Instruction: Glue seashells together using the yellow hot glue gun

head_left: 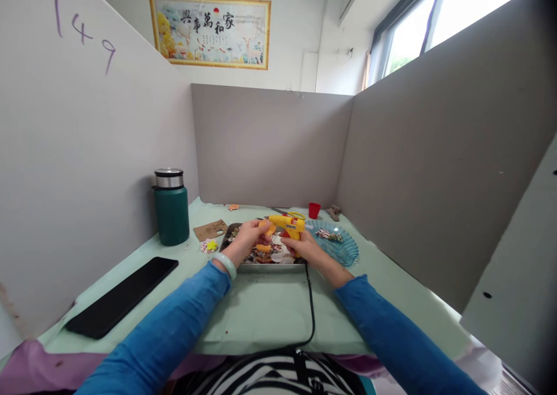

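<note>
In the head view, two bare hands in blue sleeves are seen above a metal tray (pixel 265 268), which is placed on a table with a pale green cloth (pixel 261 311). The hands are kept near each other, with a small space between them. By the left hand (pixel 249 238) an orange piece (pixel 270 228) is pinched between the thumb and the fingers; a pale bracelet (pixel 226 264) is worn on this wrist. By the right hand (pixel 308 246) a yellow glue gun (pixel 290 227) is gripped around its handle, over the right part of the tray. The front end of the gun is directed to the left hand, but whether the orange piece is touched by it cannot be told. A black cord (pixel 311 308) is seen from below the right hand down to the table edge. The tray is filled with many small mixed pieces. On its right, a blue plate (pixel 349 254) is set, and some small pieces are carried on it. Behind the tray, yellow-handled scissors (pixel 297 215) and a red cup (pixel 314 210) are found. On the left, a brown card (pixel 209 231), a small flower decoration (pixel 209 246), an upright green bottle (pixel 172 216) and a black phone (pixel 124 297) are placed
</note>
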A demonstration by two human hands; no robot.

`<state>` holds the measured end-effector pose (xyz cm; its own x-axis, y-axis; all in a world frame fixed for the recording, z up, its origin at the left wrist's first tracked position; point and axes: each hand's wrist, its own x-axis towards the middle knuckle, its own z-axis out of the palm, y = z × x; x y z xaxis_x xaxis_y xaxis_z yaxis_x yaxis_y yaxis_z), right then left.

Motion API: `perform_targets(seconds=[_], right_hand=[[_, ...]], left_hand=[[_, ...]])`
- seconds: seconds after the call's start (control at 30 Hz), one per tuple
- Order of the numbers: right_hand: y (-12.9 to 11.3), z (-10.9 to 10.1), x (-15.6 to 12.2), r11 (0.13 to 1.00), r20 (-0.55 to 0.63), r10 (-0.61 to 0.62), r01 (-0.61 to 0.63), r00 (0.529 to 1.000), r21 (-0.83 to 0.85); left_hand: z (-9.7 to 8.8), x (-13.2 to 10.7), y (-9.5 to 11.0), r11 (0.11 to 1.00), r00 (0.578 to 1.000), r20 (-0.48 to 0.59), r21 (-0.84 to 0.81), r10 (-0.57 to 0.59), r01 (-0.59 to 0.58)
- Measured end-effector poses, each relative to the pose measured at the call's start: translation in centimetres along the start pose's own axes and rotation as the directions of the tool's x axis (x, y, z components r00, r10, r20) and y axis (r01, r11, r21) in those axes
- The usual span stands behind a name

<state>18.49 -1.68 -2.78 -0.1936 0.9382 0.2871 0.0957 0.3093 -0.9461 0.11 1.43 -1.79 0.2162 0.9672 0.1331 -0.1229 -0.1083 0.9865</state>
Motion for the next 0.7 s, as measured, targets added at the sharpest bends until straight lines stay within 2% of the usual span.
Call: perform_targets(seconds=[0.2, 0.4, 0.7], right_hand=[[-0.04, 0.07, -0.03, 1.000, -0.005, -0.013, 0.013, 1.000, -0.024], [0.35, -0.20, 0.13, 0.989, -0.050, -0.077, 0.069, 0.996, -0.134], [0.08, -0.17, -0.02, 0.989, -0.011, -0.055, 0.053, 0.998, -0.136]], left_hand=[[-0.01, 0.03, -0.01, 1.000, 1.000, 0.013, -0.005, -0.007, 0.007], [0.17, -0.07, 0.22, 1.000, 1.000, 0.012, -0.004, -0.016, 0.016], [0.39, -0.47, 0.63, 0.999, 0.999, -0.003, -0.022, -0.039, 0.039]])
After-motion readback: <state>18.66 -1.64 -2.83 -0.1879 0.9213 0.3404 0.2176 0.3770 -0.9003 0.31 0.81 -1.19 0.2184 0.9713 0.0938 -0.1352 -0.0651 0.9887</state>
